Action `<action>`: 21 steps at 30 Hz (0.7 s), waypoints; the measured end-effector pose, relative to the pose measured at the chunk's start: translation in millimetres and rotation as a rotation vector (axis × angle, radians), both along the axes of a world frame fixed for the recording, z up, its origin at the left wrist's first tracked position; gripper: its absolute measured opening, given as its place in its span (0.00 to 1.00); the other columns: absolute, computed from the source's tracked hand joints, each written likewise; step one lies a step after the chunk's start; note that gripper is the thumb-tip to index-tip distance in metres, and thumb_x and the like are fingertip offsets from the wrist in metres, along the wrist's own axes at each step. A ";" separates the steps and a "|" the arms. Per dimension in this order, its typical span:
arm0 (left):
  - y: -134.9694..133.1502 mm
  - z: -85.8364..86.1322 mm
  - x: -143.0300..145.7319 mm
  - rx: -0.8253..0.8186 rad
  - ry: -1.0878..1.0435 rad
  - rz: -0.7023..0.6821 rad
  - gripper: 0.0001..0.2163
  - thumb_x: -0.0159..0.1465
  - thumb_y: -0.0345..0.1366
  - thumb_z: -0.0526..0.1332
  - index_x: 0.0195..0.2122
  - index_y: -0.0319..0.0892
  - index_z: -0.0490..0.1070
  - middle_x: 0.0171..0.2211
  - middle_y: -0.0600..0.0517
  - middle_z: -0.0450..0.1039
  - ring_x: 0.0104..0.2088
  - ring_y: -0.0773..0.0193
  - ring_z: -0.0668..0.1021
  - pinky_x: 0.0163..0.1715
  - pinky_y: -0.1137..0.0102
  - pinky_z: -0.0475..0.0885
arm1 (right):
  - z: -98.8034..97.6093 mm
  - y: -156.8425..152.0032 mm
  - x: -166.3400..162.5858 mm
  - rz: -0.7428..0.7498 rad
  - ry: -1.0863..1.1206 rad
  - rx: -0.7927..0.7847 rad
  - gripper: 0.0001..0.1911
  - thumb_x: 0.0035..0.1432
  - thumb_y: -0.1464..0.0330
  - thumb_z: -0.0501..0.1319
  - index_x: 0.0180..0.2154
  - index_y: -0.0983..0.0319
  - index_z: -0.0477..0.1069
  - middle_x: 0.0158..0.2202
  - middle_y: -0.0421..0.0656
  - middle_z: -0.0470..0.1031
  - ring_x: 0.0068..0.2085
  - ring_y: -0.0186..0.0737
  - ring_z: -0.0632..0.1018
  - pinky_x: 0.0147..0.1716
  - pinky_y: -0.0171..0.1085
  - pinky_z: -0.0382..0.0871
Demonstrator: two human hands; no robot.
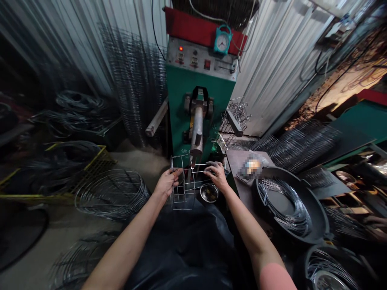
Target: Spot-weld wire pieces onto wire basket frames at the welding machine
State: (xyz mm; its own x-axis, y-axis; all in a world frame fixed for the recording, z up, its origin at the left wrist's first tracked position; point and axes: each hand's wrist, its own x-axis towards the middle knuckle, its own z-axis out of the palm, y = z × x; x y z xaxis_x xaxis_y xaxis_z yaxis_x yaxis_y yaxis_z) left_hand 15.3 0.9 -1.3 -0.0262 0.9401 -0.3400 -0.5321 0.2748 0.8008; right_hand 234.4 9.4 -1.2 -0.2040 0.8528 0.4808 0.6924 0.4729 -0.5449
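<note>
My left hand (pixel 167 181) is closed on the left side of a small wire basket frame (pixel 183 188). My right hand (pixel 215 173) grips the frame's right side, fingers curled over its top wires. The frame sits under the metal electrode tip (pixel 195 152) of a green spot-welding machine (pixel 193 86), which touches the frame's upper wires. A small steel bowl (pixel 209 192) stands just below my right hand.
A black basin (pixel 314 209) holding loose wire rings sits to the right, with a second basin (pixel 328 268) below it. Finished wire baskets (pixel 234 117) pile up beside the machine. Wire coils (pixel 113 193) and a yellow crate (pixel 60 169) lie on the floor at left. A teal clock (pixel 223 40) tops the machine.
</note>
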 end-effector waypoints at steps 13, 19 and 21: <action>18.6 -2.6 0.1 -0.015 -0.033 -0.007 0.18 0.34 0.31 0.73 0.23 0.36 0.66 0.17 0.59 0.60 0.14 0.79 0.56 0.09 0.81 0.46 | -2.8 18.7 2.0 -0.015 -0.007 -0.056 0.06 0.54 0.63 0.61 0.29 0.56 0.75 0.44 0.42 0.73 0.47 0.43 0.65 0.48 0.43 0.57; 24.3 -6.5 0.7 -0.054 -0.039 -0.005 0.18 0.34 0.31 0.73 0.24 0.36 0.67 0.18 0.57 0.62 0.14 0.79 0.57 0.09 0.81 0.46 | -4.2 23.7 0.9 -0.018 -0.020 -0.035 0.06 0.53 0.63 0.61 0.29 0.57 0.75 0.42 0.42 0.74 0.46 0.43 0.66 0.48 0.44 0.57; 25.1 -6.2 1.0 -0.058 -0.039 -0.004 0.18 0.34 0.31 0.73 0.24 0.35 0.68 0.18 0.57 0.62 0.14 0.79 0.57 0.09 0.81 0.46 | -2.7 23.3 0.6 -0.027 -0.025 -0.036 0.07 0.54 0.63 0.61 0.28 0.57 0.75 0.42 0.42 0.74 0.46 0.44 0.66 0.49 0.44 0.58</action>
